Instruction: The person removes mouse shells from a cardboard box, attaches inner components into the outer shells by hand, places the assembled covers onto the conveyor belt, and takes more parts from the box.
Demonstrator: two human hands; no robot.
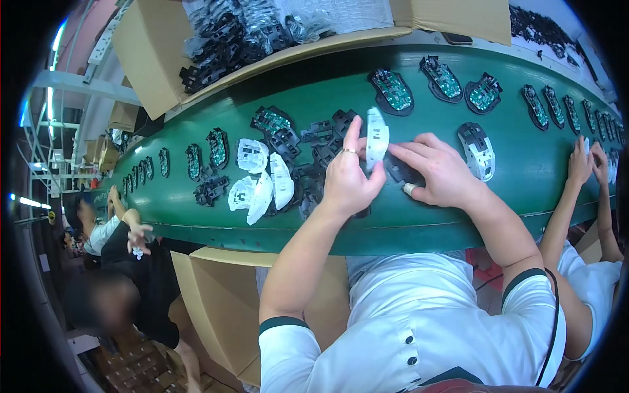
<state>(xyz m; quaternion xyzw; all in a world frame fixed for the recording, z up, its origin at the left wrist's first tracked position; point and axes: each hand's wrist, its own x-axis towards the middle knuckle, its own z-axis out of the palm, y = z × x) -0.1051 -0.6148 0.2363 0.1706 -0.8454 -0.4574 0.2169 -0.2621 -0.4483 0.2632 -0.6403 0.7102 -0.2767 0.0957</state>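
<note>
My left hand (350, 178) grips a white computer mouse shell (377, 136) on edge between thumb and fingers. Close beside it, my right hand (445, 171) has its fingers and thumb on a black mouse part (401, 171), partly covered by the hand. White tape wraps a digit of that hand. Left of my hands lie several white mouse shells (252, 156) and a pile of black plastic mouse frames (321, 134). To the right sits a white-and-black mouse body (477, 150).
Black mouse bases with green circuit boards (393, 92) lie along the green conveyor belt (419, 238). An open cardboard box (154, 56) of black parts stands behind it. Another carton (219, 314) is below the edge. People work at both sides, a co-worker's hands (586, 160) at right.
</note>
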